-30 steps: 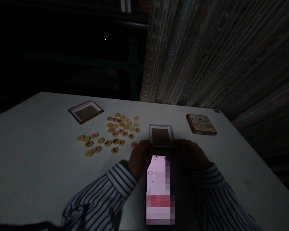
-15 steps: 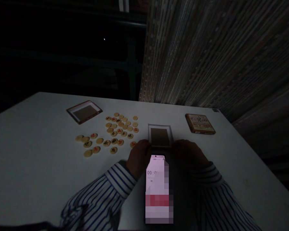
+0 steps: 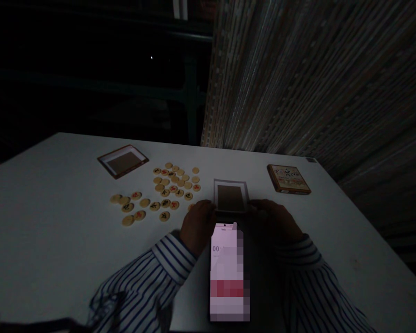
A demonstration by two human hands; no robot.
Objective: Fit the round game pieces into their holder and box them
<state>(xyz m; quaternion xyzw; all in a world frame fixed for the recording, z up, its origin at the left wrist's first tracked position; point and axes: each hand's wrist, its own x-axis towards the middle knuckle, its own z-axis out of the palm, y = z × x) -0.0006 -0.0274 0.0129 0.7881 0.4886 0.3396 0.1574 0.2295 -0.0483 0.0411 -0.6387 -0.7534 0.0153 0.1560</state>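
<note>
A small shallow open box (image 3: pixel 230 198) with pale walls and a brown bottom is in front of me at the middle of the table. My left hand (image 3: pixel 198 225) is closed on its near left corner, fingers pinched at the edge. On the near right corner, my right hand (image 3: pixel 276 221) grips the same box, its fingers partly lost in shadow. Just below the box lies a lit phone (image 3: pixel 226 263) with timer digits on its screen, partly blurred out. Left of my left hand, round wooden xiangqi pieces (image 3: pixel 165 203) are scattered, some with red or black characters and some blank side up.
Another open box part (image 3: pixel 123 162) with a brown rim lies at the back left of the white table (image 3: pixel 55 259). A closed box with a printed lid (image 3: pixel 288 179) rests at the right. Behind the table hangs a striped curtain (image 3: pixel 280 78). The room is dim.
Both hands keep hold of the box in nearly the same place. The whole view has shifted very slightly; the pieces and the other boxes have not moved on the table.
</note>
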